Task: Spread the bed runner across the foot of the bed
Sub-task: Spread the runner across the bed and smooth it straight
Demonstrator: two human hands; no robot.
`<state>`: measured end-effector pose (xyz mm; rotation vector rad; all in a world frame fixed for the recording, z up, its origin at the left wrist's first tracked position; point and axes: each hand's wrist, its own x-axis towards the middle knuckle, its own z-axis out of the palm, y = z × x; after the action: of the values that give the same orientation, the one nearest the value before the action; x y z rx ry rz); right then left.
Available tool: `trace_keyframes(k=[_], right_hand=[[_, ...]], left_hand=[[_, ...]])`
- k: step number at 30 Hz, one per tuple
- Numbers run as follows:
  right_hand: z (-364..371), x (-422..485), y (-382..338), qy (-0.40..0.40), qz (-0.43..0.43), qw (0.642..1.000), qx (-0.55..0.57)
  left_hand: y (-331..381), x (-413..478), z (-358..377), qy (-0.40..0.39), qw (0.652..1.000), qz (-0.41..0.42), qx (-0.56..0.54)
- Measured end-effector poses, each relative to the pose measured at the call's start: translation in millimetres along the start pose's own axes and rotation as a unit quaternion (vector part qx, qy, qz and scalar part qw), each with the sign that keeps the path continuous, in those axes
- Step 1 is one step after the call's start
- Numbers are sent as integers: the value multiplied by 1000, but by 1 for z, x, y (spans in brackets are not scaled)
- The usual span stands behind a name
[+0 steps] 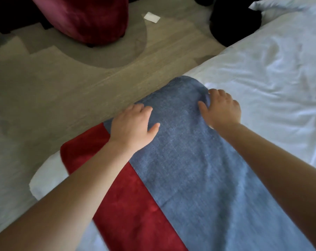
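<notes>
The bed runner [198, 169] lies across the white bed [271, 78]. Its upper layer is blue-grey, and a red side [128, 201] shows along the left. The runner's far end is folded at the bed's edge. My left hand [133, 125] grips the runner's left edge, fingers curled over it and thumb on top. My right hand [222, 109] holds the right edge near the far end, fingers curled into a small fold of the blue-grey cloth. Both forearms reach in from the bottom of the view.
A grey wood-look floor [53, 96] runs along the bed's left side. A dark red velvet seat [81, 17] stands at the top left. A white slip of paper [152, 17] lies on the floor. A black object [233, 22] sits by the bed, and a pillow [275, 4] at top right.
</notes>
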<state>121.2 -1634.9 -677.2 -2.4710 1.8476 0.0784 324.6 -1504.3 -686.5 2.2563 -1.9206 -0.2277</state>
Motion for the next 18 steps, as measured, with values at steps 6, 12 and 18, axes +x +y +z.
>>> trace_keyframes(k=[6,12,18], right_hand=[[-27,-70,-23,-25,34,999,30],[-59,-144,-51,-8,48,997,58],[-65,-210,-5,-16,117,992,49]], left_hand=[[32,12,-53,-3,993,113,40],[61,-17,-87,7,978,205,42],[106,-47,-85,-8,956,287,53]])
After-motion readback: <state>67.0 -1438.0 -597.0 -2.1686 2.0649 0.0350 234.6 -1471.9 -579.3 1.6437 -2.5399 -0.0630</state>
